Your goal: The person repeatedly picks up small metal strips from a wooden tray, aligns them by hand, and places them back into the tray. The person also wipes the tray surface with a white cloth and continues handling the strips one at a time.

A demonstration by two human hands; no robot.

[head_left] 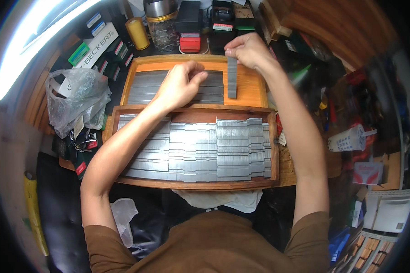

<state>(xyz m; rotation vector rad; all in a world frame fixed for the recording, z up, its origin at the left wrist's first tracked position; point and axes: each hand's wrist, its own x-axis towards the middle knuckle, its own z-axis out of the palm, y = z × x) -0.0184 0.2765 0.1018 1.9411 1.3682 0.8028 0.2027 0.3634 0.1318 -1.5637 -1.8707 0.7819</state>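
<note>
My right hand (250, 51) pinches the top end of a narrow, flat grey metal strip (232, 78). It hangs lengthwise over the bare right part of a shallow wooden tray (253, 91), just right of the rows of dark grey strips (146, 86) lying there. Over those rows, my left hand (180, 86) hovers with fingers loosely curled and thumb apart, nothing visible in it. Nearer to me, a second, darker wooden tray (196, 185) holds several stacked blocks of shiny, stepped metal pieces (193, 150). My left forearm crosses its left side and hides part of them.
A clear plastic bag (77, 98) and stacked dark boxes (116, 63) stand left of the trays. Behind are a gold cylinder (137, 34), a glass jar (164, 34) and a red box (190, 44). At the right stands a drink cup (348, 140) with a straw.
</note>
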